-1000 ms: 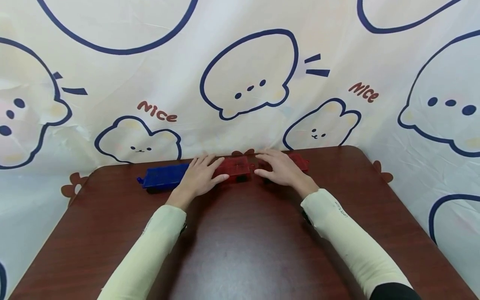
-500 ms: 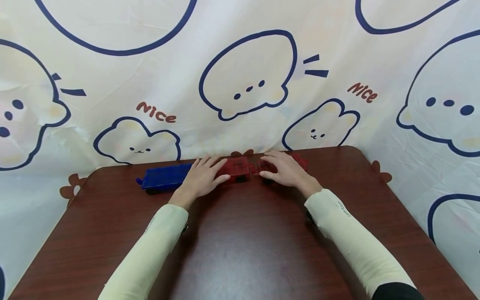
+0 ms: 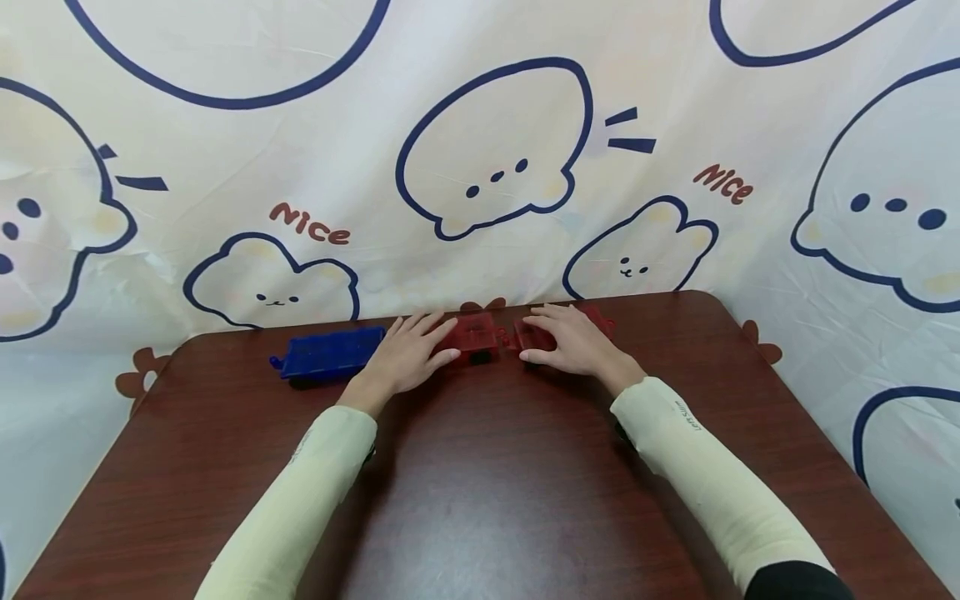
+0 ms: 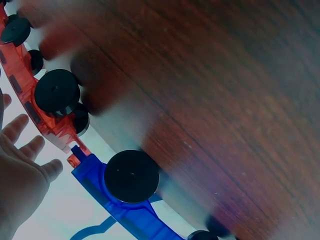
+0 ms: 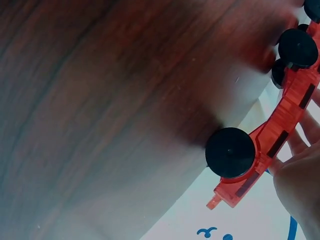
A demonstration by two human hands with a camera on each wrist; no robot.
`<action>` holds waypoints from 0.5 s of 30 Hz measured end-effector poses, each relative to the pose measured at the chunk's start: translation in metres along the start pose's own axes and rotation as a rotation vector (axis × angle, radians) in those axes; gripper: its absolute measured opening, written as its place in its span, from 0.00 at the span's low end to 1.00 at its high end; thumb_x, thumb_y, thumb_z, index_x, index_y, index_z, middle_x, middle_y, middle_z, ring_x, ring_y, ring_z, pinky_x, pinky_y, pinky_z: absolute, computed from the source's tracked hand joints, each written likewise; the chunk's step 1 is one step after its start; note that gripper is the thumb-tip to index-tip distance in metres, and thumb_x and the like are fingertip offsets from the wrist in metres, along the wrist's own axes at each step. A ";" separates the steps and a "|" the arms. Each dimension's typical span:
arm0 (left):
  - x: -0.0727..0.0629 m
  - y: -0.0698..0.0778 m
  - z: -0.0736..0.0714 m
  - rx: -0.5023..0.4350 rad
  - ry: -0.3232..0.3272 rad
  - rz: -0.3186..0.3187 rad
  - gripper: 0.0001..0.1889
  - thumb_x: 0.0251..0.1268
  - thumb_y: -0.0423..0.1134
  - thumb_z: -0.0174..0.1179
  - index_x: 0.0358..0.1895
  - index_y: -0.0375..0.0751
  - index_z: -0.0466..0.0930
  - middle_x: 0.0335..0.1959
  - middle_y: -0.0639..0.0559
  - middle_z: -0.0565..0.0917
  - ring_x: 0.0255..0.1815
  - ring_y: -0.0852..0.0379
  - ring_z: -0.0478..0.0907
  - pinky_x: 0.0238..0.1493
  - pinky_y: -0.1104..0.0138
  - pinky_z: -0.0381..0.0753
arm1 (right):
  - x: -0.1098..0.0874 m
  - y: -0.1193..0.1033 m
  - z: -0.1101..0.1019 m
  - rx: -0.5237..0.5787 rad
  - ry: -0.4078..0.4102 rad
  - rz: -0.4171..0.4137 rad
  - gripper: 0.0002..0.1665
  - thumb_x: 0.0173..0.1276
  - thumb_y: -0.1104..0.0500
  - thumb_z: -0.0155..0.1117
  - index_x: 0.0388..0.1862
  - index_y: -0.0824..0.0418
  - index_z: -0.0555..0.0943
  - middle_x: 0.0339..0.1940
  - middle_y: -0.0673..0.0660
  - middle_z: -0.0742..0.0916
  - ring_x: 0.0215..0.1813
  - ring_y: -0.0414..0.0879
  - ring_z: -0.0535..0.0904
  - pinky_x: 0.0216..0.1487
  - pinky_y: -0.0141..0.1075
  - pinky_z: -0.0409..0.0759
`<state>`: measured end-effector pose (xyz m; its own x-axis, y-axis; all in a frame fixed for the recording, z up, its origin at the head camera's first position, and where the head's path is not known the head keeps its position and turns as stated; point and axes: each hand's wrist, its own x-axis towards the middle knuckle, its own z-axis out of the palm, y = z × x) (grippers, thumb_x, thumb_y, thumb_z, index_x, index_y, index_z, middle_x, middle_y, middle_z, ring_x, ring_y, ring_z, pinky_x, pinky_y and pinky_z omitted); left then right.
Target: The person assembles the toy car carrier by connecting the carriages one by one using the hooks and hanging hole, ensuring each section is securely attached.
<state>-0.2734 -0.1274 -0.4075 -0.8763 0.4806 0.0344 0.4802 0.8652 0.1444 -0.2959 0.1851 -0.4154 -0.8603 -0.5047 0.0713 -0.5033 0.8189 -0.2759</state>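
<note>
Several toy train wagons with black wheels stand in a line along the far table edge. In the head view my left hand (image 3: 407,357) lies spread over the spot where the blue wagon (image 3: 330,354) meets the middle red wagon (image 3: 474,333). The left wrist view shows their ends overlapping at a red coupling (image 4: 74,159), with my fingertips beside it. My right hand (image 3: 573,342) rests on the right red wagon (image 3: 596,321), fingers apart and loosely bent. Small red couplings (image 3: 506,337) show between the two red wagons. Another hook (image 5: 214,202) sticks out of the right wagon's outer end.
A brown wooden table (image 3: 487,483) with rounded far corners lies under the wagons. Right behind its far edge hangs a white curtain (image 3: 480,275) printed with blue cartoon outlines. The blue wagon's hook (image 3: 277,362) points to the left.
My right hand has slid slightly right, uncovering the near end of the right red wagon and the couplings. The left hand has shifted very slightly right; the wagons look unmoved.
</note>
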 end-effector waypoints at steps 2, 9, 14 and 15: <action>0.000 0.000 0.000 -0.004 0.001 0.005 0.34 0.79 0.60 0.47 0.81 0.50 0.58 0.81 0.43 0.58 0.81 0.39 0.50 0.77 0.41 0.43 | 0.001 0.000 0.001 -0.005 0.000 0.003 0.46 0.68 0.31 0.62 0.75 0.57 0.72 0.76 0.60 0.71 0.79 0.56 0.60 0.78 0.61 0.48; 0.004 -0.001 0.004 0.000 -0.007 0.010 0.35 0.78 0.61 0.47 0.81 0.51 0.57 0.81 0.42 0.57 0.81 0.38 0.49 0.77 0.40 0.45 | 0.002 0.003 0.004 -0.008 -0.009 0.012 0.47 0.67 0.30 0.62 0.76 0.56 0.72 0.77 0.60 0.71 0.79 0.56 0.60 0.78 0.62 0.46; 0.006 -0.002 0.004 -0.008 -0.017 0.005 0.36 0.78 0.62 0.47 0.81 0.51 0.57 0.81 0.42 0.57 0.81 0.38 0.49 0.77 0.40 0.45 | 0.002 0.003 0.004 -0.015 -0.004 0.011 0.46 0.67 0.30 0.62 0.76 0.56 0.72 0.77 0.60 0.70 0.79 0.56 0.60 0.78 0.61 0.45; 0.006 -0.002 0.004 -0.009 -0.018 0.006 0.36 0.78 0.62 0.47 0.81 0.51 0.57 0.81 0.41 0.57 0.81 0.38 0.49 0.77 0.40 0.45 | 0.002 0.003 0.004 -0.018 -0.002 0.010 0.46 0.67 0.30 0.62 0.75 0.56 0.72 0.77 0.60 0.71 0.79 0.56 0.60 0.78 0.61 0.45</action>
<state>-0.2794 -0.1253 -0.4113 -0.8724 0.4885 0.0175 0.4851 0.8610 0.1528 -0.2993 0.1856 -0.4197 -0.8651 -0.4971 0.0669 -0.4962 0.8286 -0.2593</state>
